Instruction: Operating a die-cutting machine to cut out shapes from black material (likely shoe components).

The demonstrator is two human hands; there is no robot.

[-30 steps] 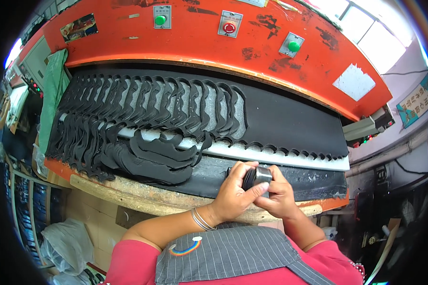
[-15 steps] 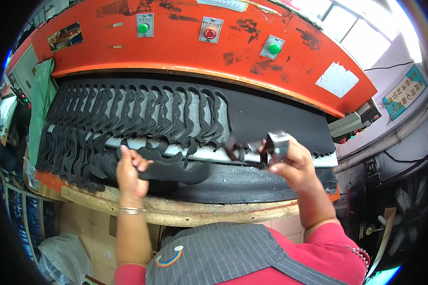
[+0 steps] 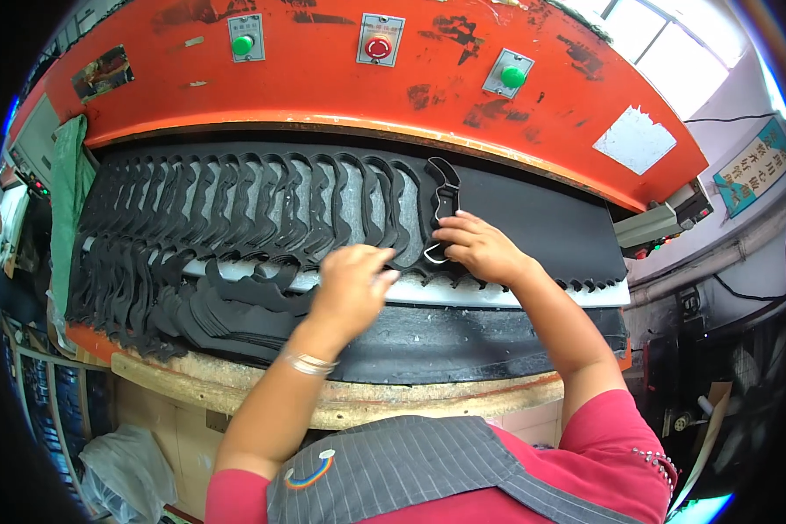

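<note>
Cutter [image 3: 446, 188]: down on the black sheet [image 3: 533, 201], just beside the last cut-out [image 3: 408, 231]; turned to match the row, probably to waste little material.
Right hand [image 3: 485, 249]: right there at the cutter's near end, with fingers touching it, perhaps to steady or nudge; pinched or merely rested, cannot tell.
Left hand [image 3: 349, 288]: hung blurred left of the cutter, near the white strip [image 3: 533, 294]; loosely parted, with nothing visible inside, likely left free to help line up.
Cut pieces [image 3: 227, 319]: piled at the left of the table [image 3: 489, 342], presumably to stay off the uncut sheet.
Cutter's move: half a second earlier, held up in the right hand, off the sheet; now landed!
Left hand's move: swung off the pile, over toward the cutter.
</note>
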